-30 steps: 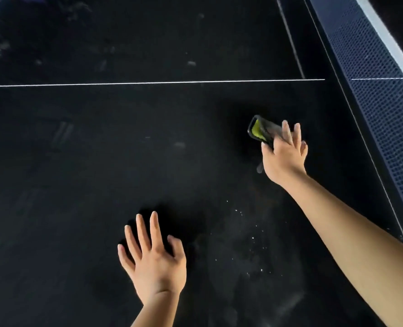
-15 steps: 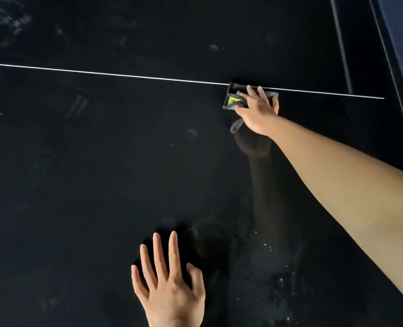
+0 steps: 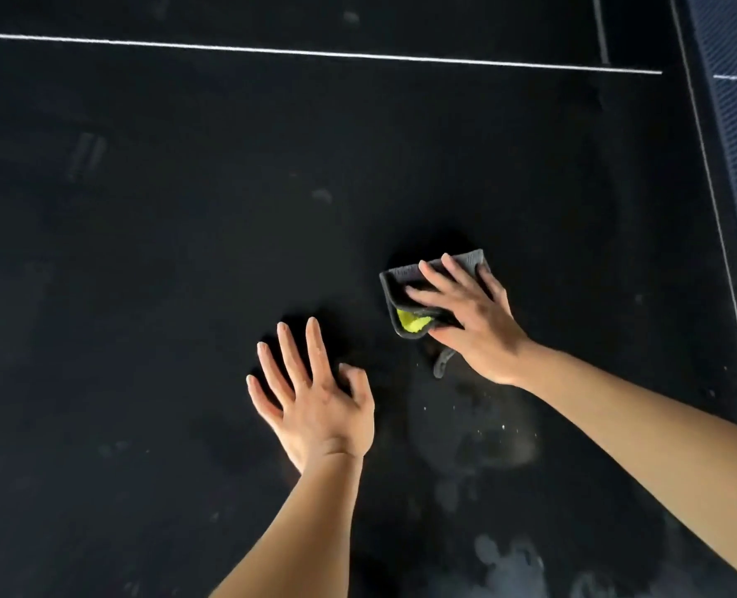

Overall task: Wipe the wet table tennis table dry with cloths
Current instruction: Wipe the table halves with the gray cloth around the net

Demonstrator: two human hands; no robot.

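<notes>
Presently the right hand [image 3: 470, 321] is pressing, fingers spread and nearly straight, on a folded dark grey cloth with a yellow-green inner face [image 3: 397, 280], which is lying flat on the glossy black table tennis table [image 3: 185, 209]. The left hand [image 3: 315, 399] is resting flat and empty beside it. A smeared wet patch [image 3: 479, 429] is sitting just nearside of the cloth. In my judgement the loose fold is risking bunching and skipping it.

Both hands in shot now: left hand [image 3: 315, 407] and right hand [image 3: 474, 321], each bare, on a bare forearm that runs right to the frame's edge. Slim fingers [image 3: 296, 356], fingernails short and plain.
</notes>
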